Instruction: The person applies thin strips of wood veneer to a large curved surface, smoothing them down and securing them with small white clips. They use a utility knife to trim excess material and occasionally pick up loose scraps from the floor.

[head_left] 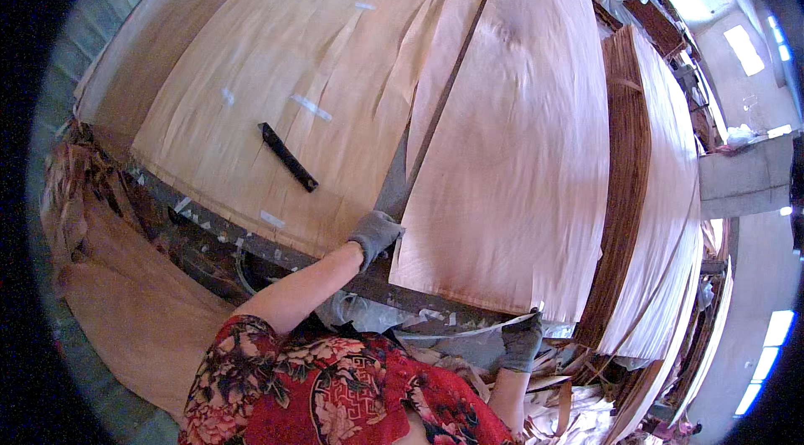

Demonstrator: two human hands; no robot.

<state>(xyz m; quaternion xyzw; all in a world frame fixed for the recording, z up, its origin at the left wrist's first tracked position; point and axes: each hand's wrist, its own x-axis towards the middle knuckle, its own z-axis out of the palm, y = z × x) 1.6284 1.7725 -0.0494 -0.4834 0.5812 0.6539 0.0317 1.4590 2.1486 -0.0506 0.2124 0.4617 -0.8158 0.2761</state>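
Observation:
A wide pale veneer sheet (511,194) lies at right centre on the work surface, its front edge toward me. My left hand (377,237), in a grey glove, is closed at the near-left edge of this sheet; its fingertips are partly hidden. Lower right, my right hand (523,341), also grey-gloved, is closed at the sheet's front edge. A thin pale strip (465,331) runs leftward from its fingers. Left of the sheet, a black knife-like tool (287,159) rests on yellowish veneer (218,135) that carries short whitish tape pieces (311,107).
A dark gap (456,77) separates the veneer pieces. Along the front runs a dark table edge (285,256) dotted with pale scraps. Stacked veneer (624,194) stands on the right. A large brown sheet (142,319) hangs at lower left; torn scraps (578,411) lie at lower right.

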